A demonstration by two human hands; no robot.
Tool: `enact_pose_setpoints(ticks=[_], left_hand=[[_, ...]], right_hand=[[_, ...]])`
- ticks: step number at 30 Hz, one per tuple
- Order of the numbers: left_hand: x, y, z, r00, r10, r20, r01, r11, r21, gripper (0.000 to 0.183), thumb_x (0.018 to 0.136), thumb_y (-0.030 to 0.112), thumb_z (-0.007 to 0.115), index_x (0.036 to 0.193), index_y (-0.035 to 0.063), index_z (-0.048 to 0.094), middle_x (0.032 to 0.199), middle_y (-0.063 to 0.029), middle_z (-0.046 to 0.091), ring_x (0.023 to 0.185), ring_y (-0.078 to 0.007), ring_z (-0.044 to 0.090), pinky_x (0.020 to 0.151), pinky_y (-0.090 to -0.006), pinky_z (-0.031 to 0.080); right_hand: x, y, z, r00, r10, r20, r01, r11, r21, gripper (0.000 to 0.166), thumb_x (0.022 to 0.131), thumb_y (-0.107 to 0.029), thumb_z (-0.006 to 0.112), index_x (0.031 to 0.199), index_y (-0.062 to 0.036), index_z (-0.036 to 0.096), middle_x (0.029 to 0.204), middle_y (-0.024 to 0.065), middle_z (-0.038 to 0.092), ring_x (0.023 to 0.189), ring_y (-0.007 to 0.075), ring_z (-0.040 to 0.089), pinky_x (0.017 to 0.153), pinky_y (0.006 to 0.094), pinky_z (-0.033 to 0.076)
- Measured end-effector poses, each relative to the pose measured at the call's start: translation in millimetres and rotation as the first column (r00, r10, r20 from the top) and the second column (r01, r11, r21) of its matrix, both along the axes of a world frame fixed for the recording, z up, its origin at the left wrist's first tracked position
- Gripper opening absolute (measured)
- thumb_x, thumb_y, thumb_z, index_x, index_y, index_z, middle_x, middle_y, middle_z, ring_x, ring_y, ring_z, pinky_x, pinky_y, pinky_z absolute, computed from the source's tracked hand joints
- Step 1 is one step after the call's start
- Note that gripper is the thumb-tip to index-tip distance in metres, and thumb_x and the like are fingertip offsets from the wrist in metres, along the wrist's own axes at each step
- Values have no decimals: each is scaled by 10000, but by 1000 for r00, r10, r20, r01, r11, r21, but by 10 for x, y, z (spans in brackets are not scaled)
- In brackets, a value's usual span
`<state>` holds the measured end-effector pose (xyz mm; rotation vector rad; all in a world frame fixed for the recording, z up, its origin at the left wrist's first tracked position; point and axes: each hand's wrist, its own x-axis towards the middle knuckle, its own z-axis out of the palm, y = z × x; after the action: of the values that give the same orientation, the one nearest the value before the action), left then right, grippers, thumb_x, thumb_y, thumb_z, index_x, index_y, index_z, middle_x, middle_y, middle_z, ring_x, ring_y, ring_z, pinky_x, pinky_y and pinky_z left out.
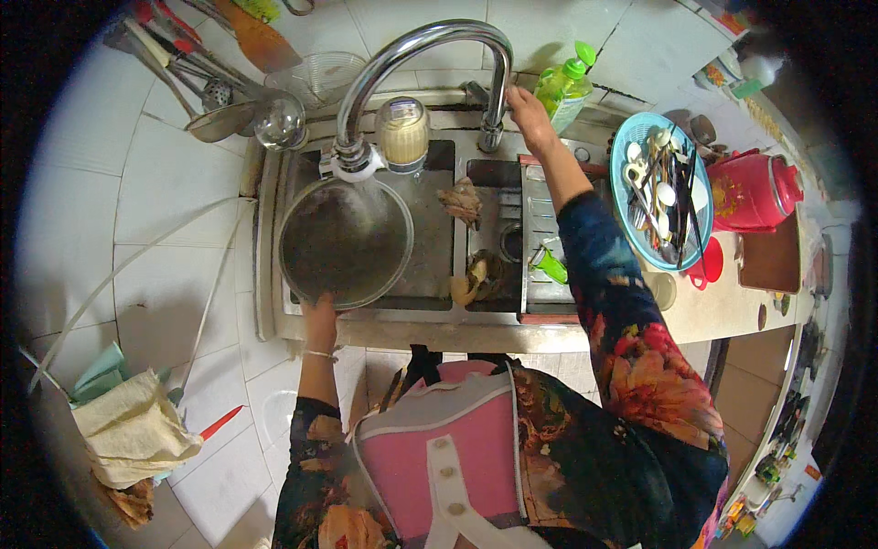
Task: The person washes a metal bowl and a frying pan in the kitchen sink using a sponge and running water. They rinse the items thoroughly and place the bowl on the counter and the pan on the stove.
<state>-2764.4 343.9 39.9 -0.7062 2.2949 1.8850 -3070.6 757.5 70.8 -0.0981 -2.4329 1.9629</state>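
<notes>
My left hand (pixel 320 317) grips the near rim of a round metal pot (pixel 346 250) in the left sink basin, under the outlet of a curved chrome faucet (pixel 429 31) with a filter (pixel 403 134). Water falls into the pot. My right hand (pixel 531 117) is behind the faucet's spout end, by its base; whether it holds the lever there is hidden. A brown crumpled cloth or scrap (pixel 463 202) lies on the divider between the basins. Peel-like scraps (pixel 470 283) lie at the smaller basin's left edge.
A green soap bottle (pixel 564 92) stands right of my right hand. A green peeler (pixel 550 265) lies on the metal drainboard. Farther right are a blue basket (pixel 621 206) of cutlery, a red mug (pixel 710 261) and a red thermos (pixel 748 192). Ladles (pixel 219 122) hang at the left wall.
</notes>
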Motion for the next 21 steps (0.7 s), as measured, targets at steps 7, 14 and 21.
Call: enact_pose_setpoints(ticks=[7,14,21], left_hand=[[-102,455,847,861,-105,-497,-257,754,-605,744,721,-54,452,1405,-25,161,1432,-215,247,1352,-318,190,1106,-377,118],[-36,218,1022,808,29,-588,-332,847,-415,605,857,306,462,1371,44,281,1401,-142,314,1285,-291,312,1077,-406,237],[363,120,1166,753,-400,-522,-247,563,-788,730,849,67,533,1419,16,81,1461,-188,169,1326,-334,246,1095,-447,209]], right_hand=[[-838,-159,-357,931,349,106,-347,937,-42,415,877,-414,512,1056,-56,623,983,68,618,874,195,544,810,326,435],[-895,-111,-451,945,273,178,-306,933,191,526,807,-514,555,1093,-79,630,1062,120,633,992,235,574,891,351,432],[1139,-472,-55,943,-240,-232,262,963,69,344,910,-285,413,799,7,559,725,227,558,699,384,533,657,441,425]])
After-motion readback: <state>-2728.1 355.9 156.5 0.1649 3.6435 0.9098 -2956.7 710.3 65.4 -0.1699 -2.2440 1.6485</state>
